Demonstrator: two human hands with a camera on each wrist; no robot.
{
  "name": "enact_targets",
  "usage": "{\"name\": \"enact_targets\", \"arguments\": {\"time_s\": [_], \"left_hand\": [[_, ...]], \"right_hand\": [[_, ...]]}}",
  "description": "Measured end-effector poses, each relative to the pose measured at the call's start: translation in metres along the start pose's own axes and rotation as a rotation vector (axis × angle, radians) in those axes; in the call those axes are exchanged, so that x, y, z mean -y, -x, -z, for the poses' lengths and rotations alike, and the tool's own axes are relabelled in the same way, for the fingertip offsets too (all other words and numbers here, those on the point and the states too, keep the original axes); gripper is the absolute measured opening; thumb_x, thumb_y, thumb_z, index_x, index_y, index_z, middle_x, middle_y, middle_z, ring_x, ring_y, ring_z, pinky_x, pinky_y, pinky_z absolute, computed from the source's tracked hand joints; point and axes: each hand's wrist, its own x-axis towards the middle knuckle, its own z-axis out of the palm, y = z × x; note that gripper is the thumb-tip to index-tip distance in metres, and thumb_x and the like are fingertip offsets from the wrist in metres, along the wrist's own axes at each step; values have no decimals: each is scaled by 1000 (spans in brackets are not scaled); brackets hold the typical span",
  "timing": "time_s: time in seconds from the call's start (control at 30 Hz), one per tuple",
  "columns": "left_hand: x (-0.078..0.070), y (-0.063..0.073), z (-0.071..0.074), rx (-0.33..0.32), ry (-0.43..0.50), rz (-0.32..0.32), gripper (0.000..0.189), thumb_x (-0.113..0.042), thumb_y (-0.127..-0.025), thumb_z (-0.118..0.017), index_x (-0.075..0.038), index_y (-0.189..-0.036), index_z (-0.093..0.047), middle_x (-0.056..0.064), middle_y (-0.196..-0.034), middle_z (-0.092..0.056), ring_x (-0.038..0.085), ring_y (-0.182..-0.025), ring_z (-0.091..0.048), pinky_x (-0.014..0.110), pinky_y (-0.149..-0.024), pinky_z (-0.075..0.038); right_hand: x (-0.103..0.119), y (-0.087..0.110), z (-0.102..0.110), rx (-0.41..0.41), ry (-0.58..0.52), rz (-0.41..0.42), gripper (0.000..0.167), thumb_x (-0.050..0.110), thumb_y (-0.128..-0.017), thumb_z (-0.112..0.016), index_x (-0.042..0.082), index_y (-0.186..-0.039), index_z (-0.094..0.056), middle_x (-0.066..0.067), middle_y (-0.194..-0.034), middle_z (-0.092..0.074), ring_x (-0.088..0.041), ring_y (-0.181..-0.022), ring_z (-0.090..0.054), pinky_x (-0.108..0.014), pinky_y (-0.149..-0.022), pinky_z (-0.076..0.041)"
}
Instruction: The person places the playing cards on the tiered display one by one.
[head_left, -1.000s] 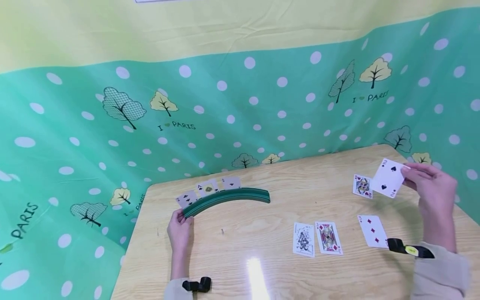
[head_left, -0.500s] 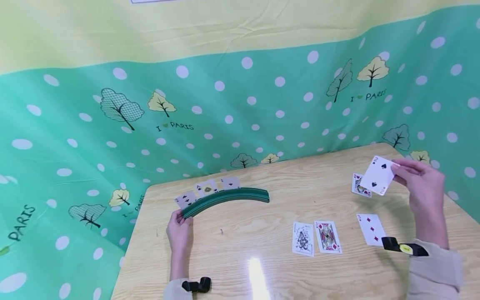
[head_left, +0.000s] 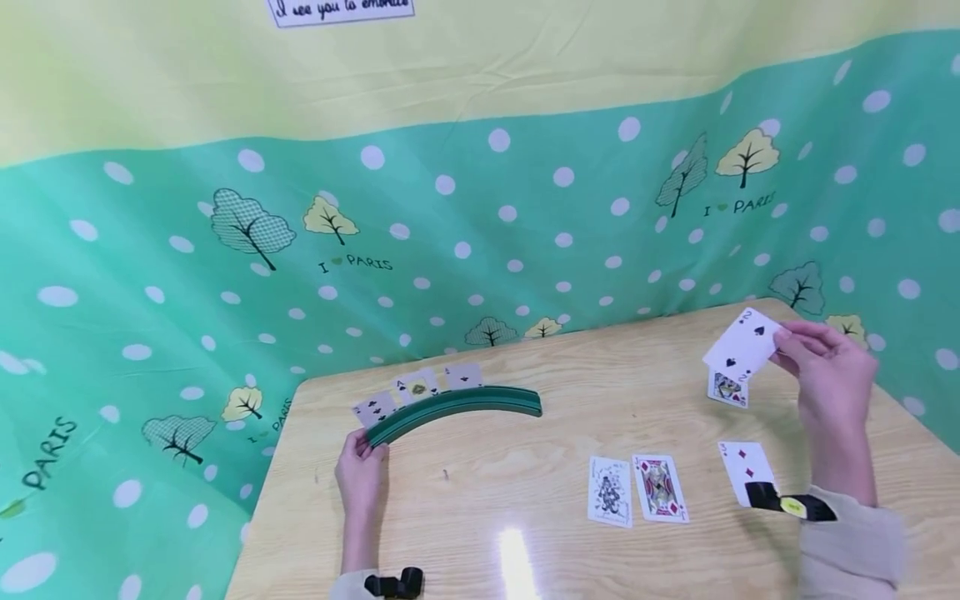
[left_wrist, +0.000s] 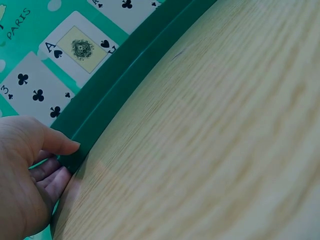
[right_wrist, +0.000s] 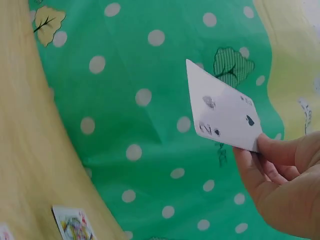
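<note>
A green, white-dotted cloth backdrop [head_left: 450,208] rises behind a pale wooden table [head_left: 555,467], where a curved green card rack [head_left: 457,402] sits toward the left. A person's right hand [head_left: 832,367] pinches the two of spades [head_left: 744,343] above the table's right side, while the left hand [head_left: 358,471] grips the rack's left end between thumb and fingers. The three of clubs [head_left: 373,410], ace of spades [head_left: 416,387] and another club card [head_left: 465,377] line the rack's far side; a joker [head_left: 610,492], jack of diamonds [head_left: 661,489], three of diamonds [head_left: 744,467] and face card [head_left: 727,389] lie face up.
</note>
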Motion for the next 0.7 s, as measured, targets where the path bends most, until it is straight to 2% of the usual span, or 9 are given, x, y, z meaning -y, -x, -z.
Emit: {"name": "enact_targets", "arguments": {"time_s": [0.1,0.27,0.37,0.53,0.7], "left_hand": [[2,2,1,-4,-4,-7,47,1,-97,-60,8,-142,-50,30,-136,-56,40,-130,-55,6,-88,-48],[1,1,-2,6,35,2,46,1,-98,-59,7,-143,-50,28,-136,-56,37,-129,-55,3,-84,-47],[-1,0,-4,7,55,-2,45,1,-98,-57,6,-143,-50,27,-135,-56,35,-129,-55,3,-82,-48],[-2,-3,-2,-23,8,-42,44,2,-97,-59,9,-140,-52,30,-133,-58,38,-127,-57,4,-84,-48],[2,-2,-1,-8,8,-20,46,1,-98,-59,9,-142,-50,30,-136,-56,39,-130,-56,4,-86,-48]], "right_hand": [[-4,3,-15,-20,-57,14,16,-5,-88,-78,5,-101,-77,-1,-90,-75,-10,-80,-73,-20,-73,-61],[-9,5,-42,-50,-97,90,17,-8,-90,-74,0,-105,-76,-4,-100,-74,-13,-85,-72,-21,-72,-62],[-11,5,-55,-65,-76,130,14,-7,-92,-72,-1,-105,-74,-6,-101,-72,-14,-86,-71,-21,-68,-62],[-15,8,-69,-14,-41,141,10,-5,-98,-64,1,-105,-65,-8,-95,-69,-15,-77,-70,-24,-61,-62],[-20,18,-79,-12,112,181,8,2,-101,-63,9,-106,-64,-3,-93,-69,-11,-69,-68,-20,-56,-60]]}}
